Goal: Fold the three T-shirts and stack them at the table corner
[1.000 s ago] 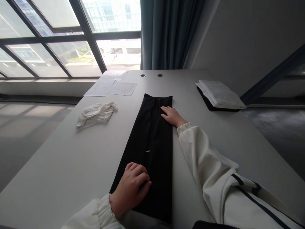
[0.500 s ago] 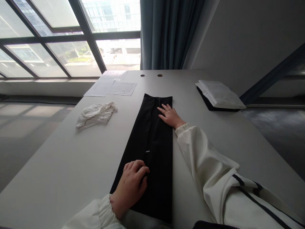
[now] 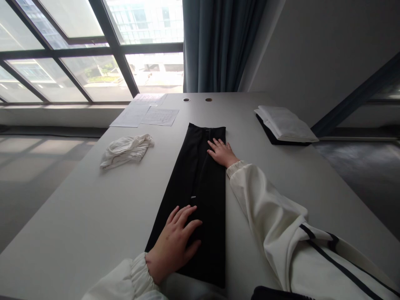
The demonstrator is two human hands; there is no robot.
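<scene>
A long folded black garment (image 3: 206, 183), perhaps trousers or a skirt, lies flat on the white table, its narrower end away from me. A small pale tag or mark (image 3: 193, 197) shows near its middle. My left hand (image 3: 173, 243) rests over the near part of the cloth, palm down with the fingers spread. Farther up, near the right edge of the far end, my right hand (image 3: 222, 152) lies flat on the cloth with its fingers apart. Neither hand grips anything.
On the white table (image 3: 93, 233), a crumpled white cloth (image 3: 126, 151) lies to the left. Paper sheets (image 3: 160, 116) are at the far left. A white packet (image 3: 286, 123) sits on something black at the right. Two cable holes (image 3: 186, 100) are near the back edge, before a blue curtain (image 3: 218, 46).
My left hand has opened from curled fingers to spread ones and shifted slightly up and right over the cloth. My right hand has hardly moved, staying flat.
</scene>
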